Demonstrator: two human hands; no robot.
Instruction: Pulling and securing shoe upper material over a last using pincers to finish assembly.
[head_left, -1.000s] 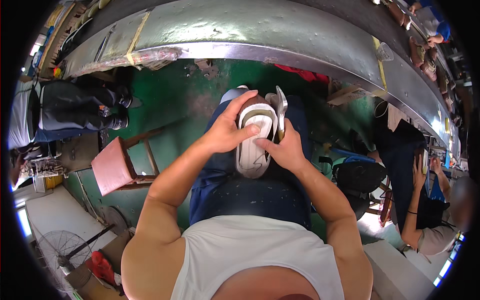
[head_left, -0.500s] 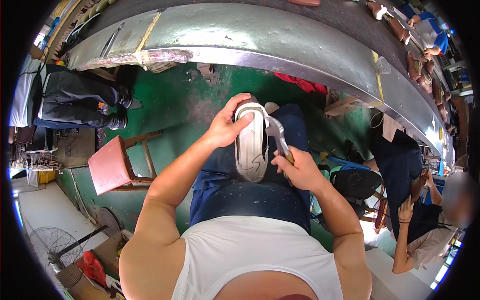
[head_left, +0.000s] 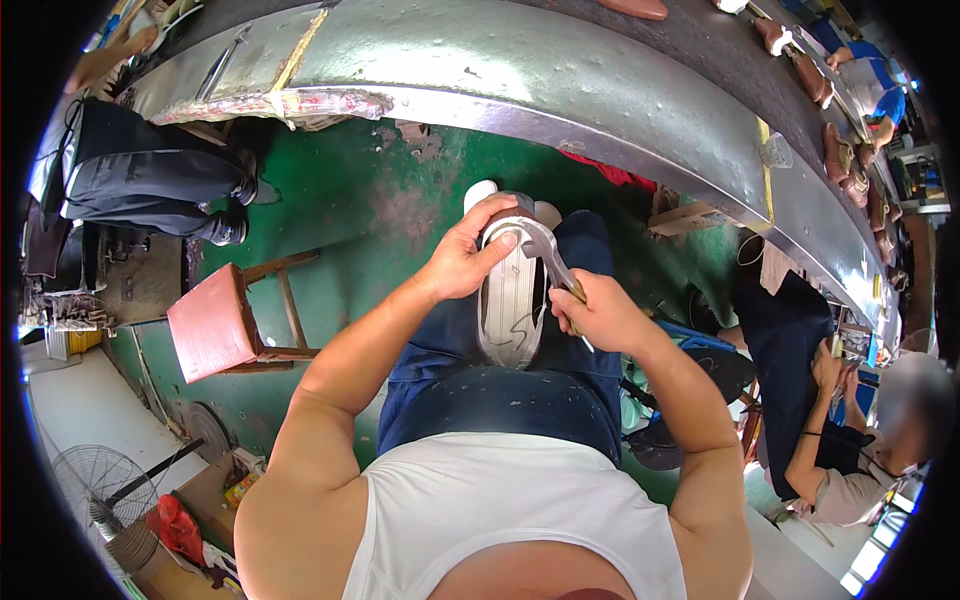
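A shoe (head_left: 512, 312) lies bottom up over my lap, its pale underside bearing a dark curved mark. My left hand (head_left: 463, 258) is closed round its far end, the thumb pressed on the underside. In my right hand (head_left: 604, 316) is a hammer (head_left: 540, 240), gripped by its handle. The curved metal head is over the shoe's far right edge, close to my left thumb; whether it touches cannot be told. My left fingers partly hide the shoe's far end.
A long metal-edged bench (head_left: 420, 95) curves across the far side, with brown shoes (head_left: 838, 155) at its right. A pink-topped stool (head_left: 210, 322) stands left, near a fan (head_left: 105, 480). One person (head_left: 150, 165) stands at far left; another (head_left: 850, 450) sits at right.
The hammer head has moved from beside the shoe's right edge to over its far end. The shoe and my left hand have shifted slightly right. The person at right has moved their hands.
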